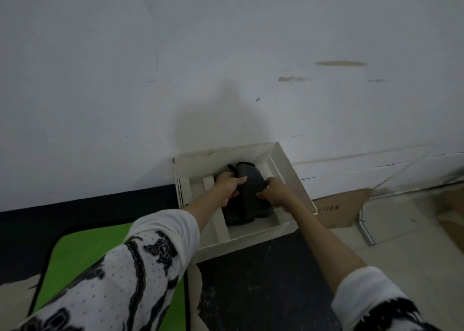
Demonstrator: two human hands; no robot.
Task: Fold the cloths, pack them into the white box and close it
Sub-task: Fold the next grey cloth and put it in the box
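Dark cloth (folded) sits in the box; we pinch it between both hands' curled fingers.

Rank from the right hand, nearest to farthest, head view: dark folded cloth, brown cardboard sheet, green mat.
1. Dark folded cloth: in the white box, gripped by the right hand on its right side.
2. Brown cardboard sheet: on the floor just right of the box.
3. Green mat: lower left, beyond the left sleeve.
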